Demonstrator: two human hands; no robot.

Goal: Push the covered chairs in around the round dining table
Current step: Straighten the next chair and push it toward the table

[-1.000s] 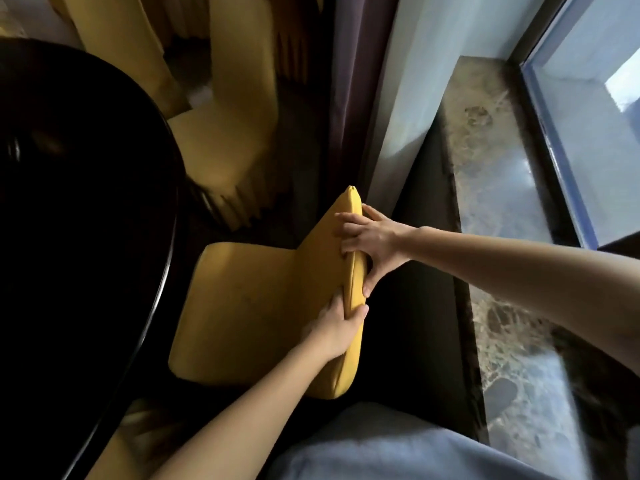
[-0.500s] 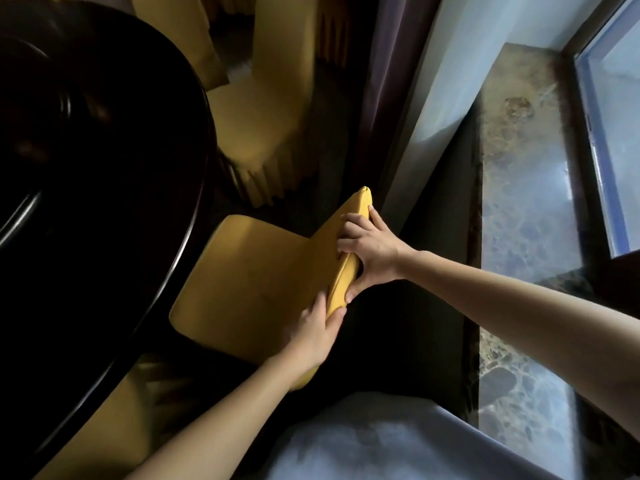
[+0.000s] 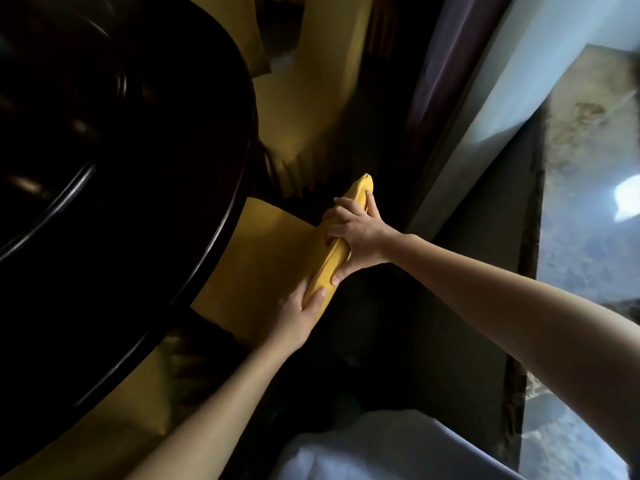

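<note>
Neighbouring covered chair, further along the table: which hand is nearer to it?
Right. The right hand grips the held chair's backrest at the end towards the neighbouring chair; the left hand grips the opposite end, farther away.

Dark glossy round wooden table (image 3: 138, 220) rim overhangs the front of the yellow fabric-covered chair (image 3: 270, 265), so no way in from above there. Second yellow-covered chair (image 3: 325, 64) crowds the far side along the table's edge. Away from the table, a narrow dark floor strip (image 3: 398, 313) is open, bounded by purple curtain (image 3: 450, 64) and marble sill (image 3: 588, 254).
</note>
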